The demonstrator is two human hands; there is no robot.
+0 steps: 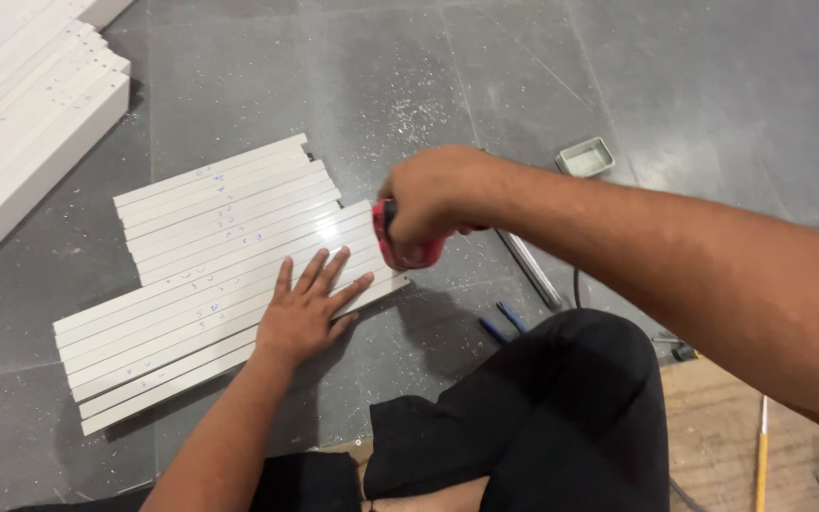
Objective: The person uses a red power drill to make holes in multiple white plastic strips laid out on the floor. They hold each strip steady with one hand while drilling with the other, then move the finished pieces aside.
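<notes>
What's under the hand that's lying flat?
White slats lie side by side on the grey floor, and the left hand presses flat on them. The strip parts beneath the palm are covered, so any marks there stay hidden.

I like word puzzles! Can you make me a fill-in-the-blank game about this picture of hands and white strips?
1. The left hand lies flat on the white ____.
2. The right hand grips a power tool coloured ____.
3. The strips lie on a floor that is ____ in colour.
4. The small tray beyond the right arm looks ____ inside.

Missing words: strips; red; grey; empty
</notes>
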